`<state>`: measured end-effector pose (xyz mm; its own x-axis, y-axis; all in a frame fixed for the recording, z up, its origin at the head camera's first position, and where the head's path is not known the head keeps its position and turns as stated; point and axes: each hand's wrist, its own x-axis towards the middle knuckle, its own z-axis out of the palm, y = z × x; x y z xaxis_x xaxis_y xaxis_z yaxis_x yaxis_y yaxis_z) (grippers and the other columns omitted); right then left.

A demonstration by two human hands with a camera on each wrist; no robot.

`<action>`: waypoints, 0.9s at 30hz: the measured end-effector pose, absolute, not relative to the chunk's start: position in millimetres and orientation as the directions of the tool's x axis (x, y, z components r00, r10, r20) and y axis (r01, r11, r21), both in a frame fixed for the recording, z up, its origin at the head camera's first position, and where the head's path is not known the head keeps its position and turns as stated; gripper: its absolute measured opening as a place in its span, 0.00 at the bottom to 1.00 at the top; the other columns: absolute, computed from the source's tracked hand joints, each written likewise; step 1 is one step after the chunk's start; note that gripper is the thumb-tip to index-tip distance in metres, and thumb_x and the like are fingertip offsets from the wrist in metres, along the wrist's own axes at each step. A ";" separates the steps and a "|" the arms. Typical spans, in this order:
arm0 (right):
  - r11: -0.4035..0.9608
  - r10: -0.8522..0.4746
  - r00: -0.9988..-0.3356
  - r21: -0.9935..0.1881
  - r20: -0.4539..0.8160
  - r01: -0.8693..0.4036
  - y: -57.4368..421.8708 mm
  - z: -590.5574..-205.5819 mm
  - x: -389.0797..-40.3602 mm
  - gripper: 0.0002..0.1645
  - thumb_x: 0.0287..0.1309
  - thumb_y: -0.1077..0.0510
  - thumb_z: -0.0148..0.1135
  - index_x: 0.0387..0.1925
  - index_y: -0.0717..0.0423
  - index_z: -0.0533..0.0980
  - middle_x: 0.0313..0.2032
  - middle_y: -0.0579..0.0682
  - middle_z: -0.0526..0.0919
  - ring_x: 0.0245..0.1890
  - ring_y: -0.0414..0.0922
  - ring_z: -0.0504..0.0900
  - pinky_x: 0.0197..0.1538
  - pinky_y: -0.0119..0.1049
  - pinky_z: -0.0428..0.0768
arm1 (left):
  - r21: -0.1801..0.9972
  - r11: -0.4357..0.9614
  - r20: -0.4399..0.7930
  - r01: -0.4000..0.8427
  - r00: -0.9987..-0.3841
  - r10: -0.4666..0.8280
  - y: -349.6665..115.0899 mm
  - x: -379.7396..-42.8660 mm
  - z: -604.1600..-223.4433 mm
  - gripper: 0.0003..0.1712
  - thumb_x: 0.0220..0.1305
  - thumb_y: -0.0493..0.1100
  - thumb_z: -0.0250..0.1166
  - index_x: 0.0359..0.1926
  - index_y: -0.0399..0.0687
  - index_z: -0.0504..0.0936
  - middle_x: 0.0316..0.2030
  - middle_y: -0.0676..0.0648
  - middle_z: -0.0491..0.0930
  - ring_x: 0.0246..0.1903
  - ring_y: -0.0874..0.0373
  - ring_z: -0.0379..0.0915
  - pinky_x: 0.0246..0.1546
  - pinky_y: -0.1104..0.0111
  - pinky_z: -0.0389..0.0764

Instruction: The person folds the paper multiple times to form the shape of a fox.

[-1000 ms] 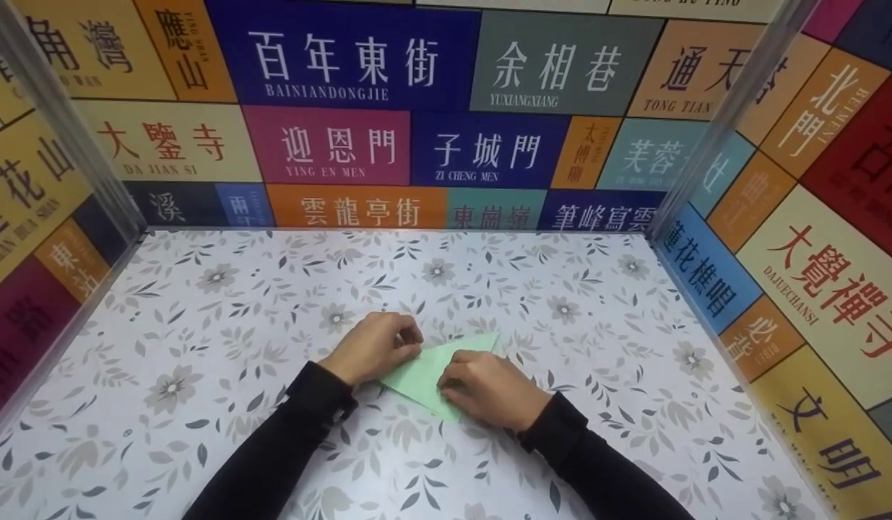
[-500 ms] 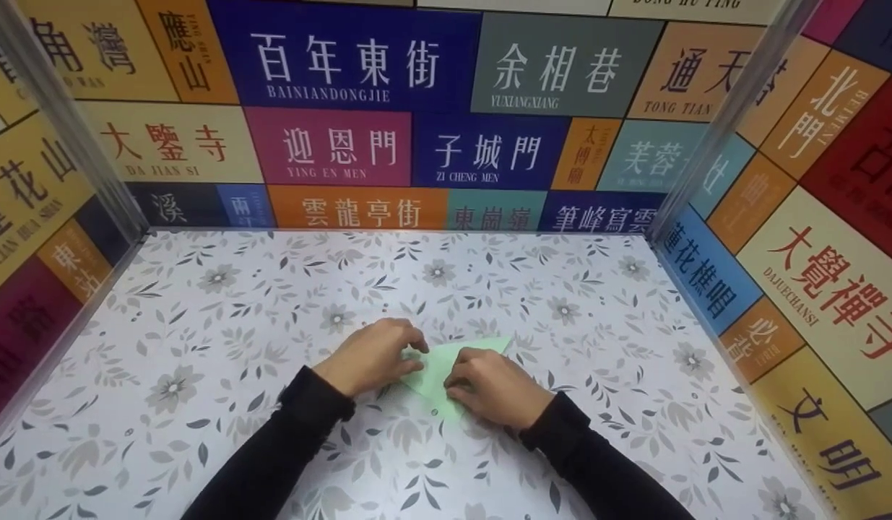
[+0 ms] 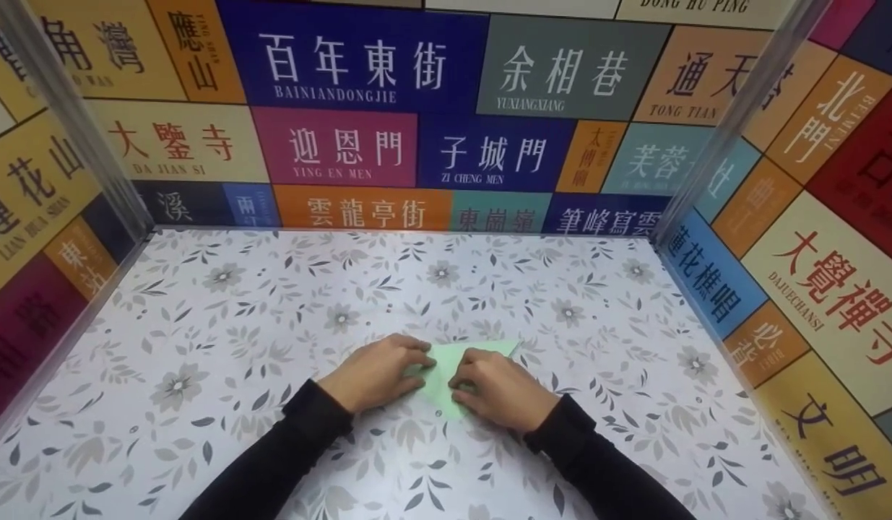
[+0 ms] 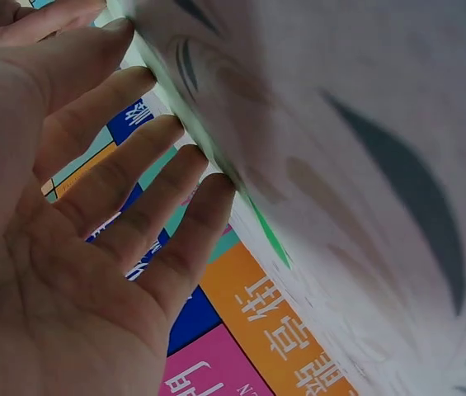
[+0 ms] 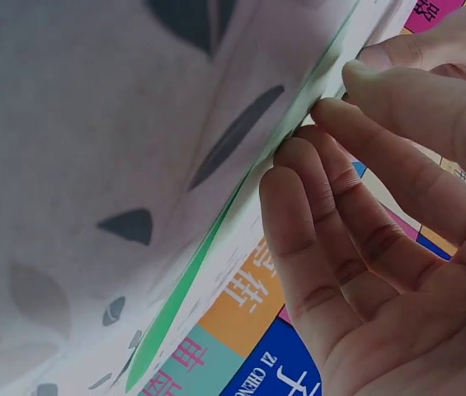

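A light green folded sheet of paper (image 3: 441,374) lies on the table between both hands, its pointed corner showing past the right hand at the upper right. With relaxed fingers, the left hand (image 3: 380,373) touches the paper's left side; the left wrist view shows its fingertips (image 4: 218,183) lined up along the paper. On the other side the right hand (image 3: 505,390) covers part of the sheet, bent fingers resting on it. From the right wrist, the fingertips (image 5: 282,186) press down at the sheet, and a brighter green edge (image 5: 175,309) sticks out beyond them.
The table (image 3: 272,289) has a white covering printed with grey flowers and leaves. Panels with coloured name blocks (image 3: 344,148) stand along the back and both sides, joined by clear corner strips (image 3: 734,123).
The left hand has moved a little right and nearer the body, closer to the right hand. The paper's far corner has shifted right, and its left corner no longer shows.
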<state>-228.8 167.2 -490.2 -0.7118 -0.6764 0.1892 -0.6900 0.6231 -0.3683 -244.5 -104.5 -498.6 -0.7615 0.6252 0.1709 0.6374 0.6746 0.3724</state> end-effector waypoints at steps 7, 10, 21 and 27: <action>0.609 -0.705 -0.687 -0.347 0.175 -0.713 170.6 -486.6 -221.0 0.10 0.67 0.57 0.85 0.48 0.53 0.95 0.45 0.49 0.91 0.43 0.43 0.91 0.52 0.39 0.94 | 0.403 0.656 0.169 0.638 -0.756 0.632 -105.6 -246.0 -499.5 0.18 0.76 0.42 0.78 0.64 0.46 0.95 0.71 0.40 0.90 0.71 0.40 0.87 0.75 0.45 0.87; 0.614 -0.712 -0.684 -0.332 0.159 -0.716 170.4 -484.0 -217.4 0.12 0.67 0.54 0.86 0.49 0.52 0.95 0.46 0.48 0.91 0.44 0.42 0.90 0.51 0.39 0.94 | 0.403 0.653 0.177 0.641 -0.755 0.632 -105.2 -246.9 -498.2 0.18 0.76 0.41 0.78 0.63 0.46 0.95 0.70 0.40 0.90 0.70 0.40 0.87 0.74 0.45 0.88; 0.607 -0.727 -0.667 -0.301 0.166 -0.736 166.0 -482.3 -211.0 0.14 0.63 0.56 0.88 0.48 0.53 0.94 0.46 0.48 0.91 0.43 0.44 0.91 0.51 0.40 0.95 | 0.407 0.663 0.158 0.628 -0.763 0.627 -103.4 -249.0 -496.8 0.18 0.76 0.42 0.78 0.63 0.48 0.95 0.70 0.41 0.91 0.70 0.41 0.88 0.76 0.45 0.87; 0.620 -0.718 -0.678 -0.300 0.157 -0.725 165.3 -481.5 -208.5 0.14 0.63 0.57 0.88 0.48 0.53 0.94 0.46 0.48 0.91 0.43 0.44 0.92 0.51 0.40 0.95 | 0.407 0.664 0.147 0.627 -0.763 0.629 -102.7 -248.3 -496.9 0.18 0.76 0.43 0.78 0.63 0.48 0.95 0.71 0.41 0.90 0.70 0.41 0.87 0.76 0.45 0.86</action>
<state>-208.5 165.3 -481.5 -0.6785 -0.7177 0.1569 -0.7250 0.6197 -0.3005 -248.3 -102.7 -496.9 -0.7630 0.6295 0.1469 0.6266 0.6644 0.4075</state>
